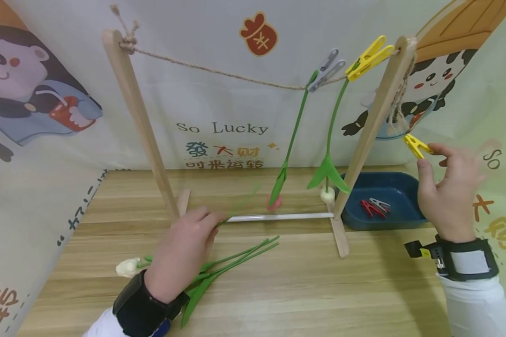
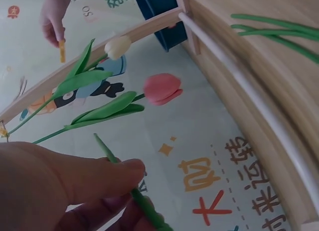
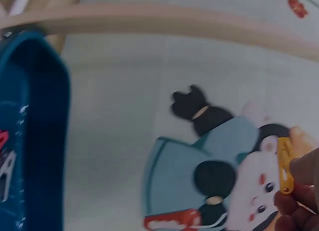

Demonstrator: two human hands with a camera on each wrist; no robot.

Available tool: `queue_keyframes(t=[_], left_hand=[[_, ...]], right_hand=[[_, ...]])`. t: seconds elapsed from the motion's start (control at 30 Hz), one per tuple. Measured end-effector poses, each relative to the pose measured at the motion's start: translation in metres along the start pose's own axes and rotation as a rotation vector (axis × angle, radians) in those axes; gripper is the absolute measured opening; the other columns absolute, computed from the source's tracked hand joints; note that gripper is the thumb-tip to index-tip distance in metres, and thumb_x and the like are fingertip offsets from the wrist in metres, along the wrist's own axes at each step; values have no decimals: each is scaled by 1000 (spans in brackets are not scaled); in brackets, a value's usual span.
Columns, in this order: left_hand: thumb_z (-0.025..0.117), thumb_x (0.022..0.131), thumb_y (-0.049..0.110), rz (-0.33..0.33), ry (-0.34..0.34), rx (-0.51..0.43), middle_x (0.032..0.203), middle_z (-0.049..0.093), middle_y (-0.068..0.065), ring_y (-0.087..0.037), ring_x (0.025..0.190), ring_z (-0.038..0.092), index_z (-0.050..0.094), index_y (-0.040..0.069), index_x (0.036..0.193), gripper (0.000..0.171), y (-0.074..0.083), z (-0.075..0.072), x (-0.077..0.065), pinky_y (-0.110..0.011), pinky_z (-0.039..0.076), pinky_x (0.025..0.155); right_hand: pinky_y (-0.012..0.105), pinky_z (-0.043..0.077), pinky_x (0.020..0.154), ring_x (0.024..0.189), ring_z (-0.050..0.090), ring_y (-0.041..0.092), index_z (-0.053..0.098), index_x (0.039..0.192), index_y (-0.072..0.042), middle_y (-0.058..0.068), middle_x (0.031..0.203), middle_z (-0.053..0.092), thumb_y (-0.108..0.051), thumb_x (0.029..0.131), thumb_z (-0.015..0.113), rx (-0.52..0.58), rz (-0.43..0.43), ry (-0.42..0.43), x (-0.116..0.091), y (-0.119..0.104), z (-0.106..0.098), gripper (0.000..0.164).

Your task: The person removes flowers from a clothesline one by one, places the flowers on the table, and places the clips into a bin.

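My left hand (image 1: 185,255) pinches a thin green flower stem (image 2: 147,207) between thumb and fingers, in front of the wooden frame; its bloom is hidden. Out to the right, beyond the frame, my right hand (image 1: 453,192) holds a yellow clothespin (image 1: 416,146) by its end. A pink tulip (image 2: 162,88) hangs head down from the twine (image 1: 219,72) under a grey clothespin (image 1: 328,71). Beside it hangs a white tulip (image 2: 118,47), held by another yellow clothespin (image 1: 368,60). On the table below my left hand lie more green stems (image 1: 240,260) and a white tulip head (image 1: 128,267).
Two wooden posts, left (image 1: 141,117) and right (image 1: 375,117), carry the twine, with a white rod (image 1: 282,217) joining them low down. Behind the right post stands a blue tray (image 1: 398,182) with red clothespins (image 1: 372,209) and a light one (image 1: 380,204). A printed cloth (image 1: 219,107) backs the table.
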State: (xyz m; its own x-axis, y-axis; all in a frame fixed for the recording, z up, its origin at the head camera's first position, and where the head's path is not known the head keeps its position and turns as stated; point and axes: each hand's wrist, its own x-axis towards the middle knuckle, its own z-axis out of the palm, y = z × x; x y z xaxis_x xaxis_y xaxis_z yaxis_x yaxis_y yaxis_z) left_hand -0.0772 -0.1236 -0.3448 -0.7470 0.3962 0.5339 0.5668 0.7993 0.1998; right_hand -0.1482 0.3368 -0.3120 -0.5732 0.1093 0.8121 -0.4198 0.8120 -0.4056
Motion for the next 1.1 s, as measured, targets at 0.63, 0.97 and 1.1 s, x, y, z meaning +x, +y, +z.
queue_keyframes(t=[0.63,0.97,1.1], left_hand=[[79,85,-13,-45,-297,11,88,67,-3,-23,84,70,80,7,103,28,8,57,-24,-37,62,68],[79,83,-14,-51,-349,40,88,69,-5,-23,82,69,80,8,99,27,2,79,-32,-39,62,69],[79,82,-14,-58,-367,46,86,67,-4,-23,83,69,79,8,97,27,2,84,-35,-39,61,69]], right_hand=[[75,22,87,113,46,62,61,127,15,39,123,59,-12,106,61,-236,263,-608,-36,79,37,34],[78,25,86,113,47,62,61,127,15,40,125,59,-17,105,59,-270,367,-788,-45,90,44,39],[74,26,84,111,50,60,61,127,15,38,121,62,-21,104,62,-268,390,-832,-45,91,44,42]])
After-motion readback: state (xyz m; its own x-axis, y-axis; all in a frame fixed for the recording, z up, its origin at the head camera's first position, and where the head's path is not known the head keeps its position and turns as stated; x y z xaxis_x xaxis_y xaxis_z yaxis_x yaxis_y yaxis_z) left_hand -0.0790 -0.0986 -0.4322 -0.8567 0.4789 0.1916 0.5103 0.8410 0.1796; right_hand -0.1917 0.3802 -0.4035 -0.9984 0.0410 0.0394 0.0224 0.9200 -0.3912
